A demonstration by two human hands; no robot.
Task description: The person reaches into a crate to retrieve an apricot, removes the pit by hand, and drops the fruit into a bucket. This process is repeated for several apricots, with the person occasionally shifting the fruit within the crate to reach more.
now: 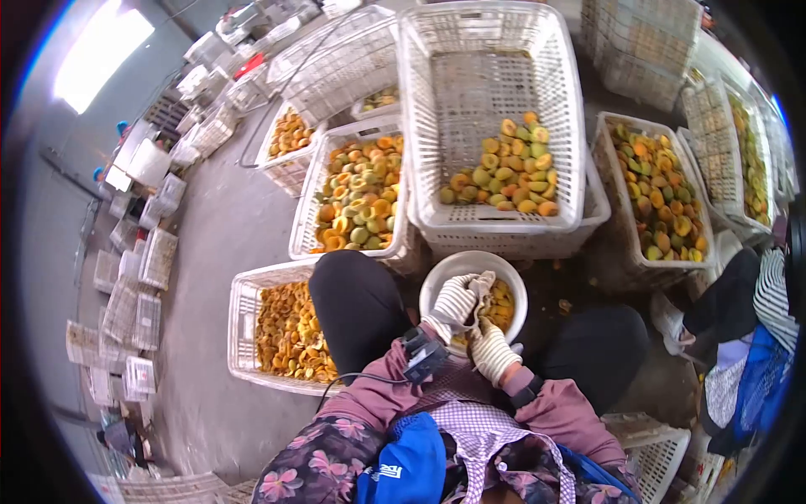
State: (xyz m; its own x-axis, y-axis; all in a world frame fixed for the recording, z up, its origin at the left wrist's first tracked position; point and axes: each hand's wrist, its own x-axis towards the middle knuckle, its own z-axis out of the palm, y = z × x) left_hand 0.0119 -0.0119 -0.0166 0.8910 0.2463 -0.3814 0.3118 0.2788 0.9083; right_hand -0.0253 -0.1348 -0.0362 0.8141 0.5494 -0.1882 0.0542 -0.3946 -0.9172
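My left hand (456,304), in a striped white work glove, is closed over a round white tub (430,279). Just below and to the right, my right hand (494,354), gloved alike, is also closed, with its fingertips close to the left ones. Whatever lies between the fingers is too small and covered to name. Orange apricot halves (501,307) lie in the tub between my knees. Directly beyond it, a large white crate (491,225) holds apricots (508,172), some greenish and some orange, gathered at its near end.
At left stands a crate of darker orange apricot pieces (290,336); behind it is a crate of apricot halves (357,193). Another apricot crate (659,197) stands at right. A person's leg (726,294) is at far right. Stacked crates (138,294) line the left wall.
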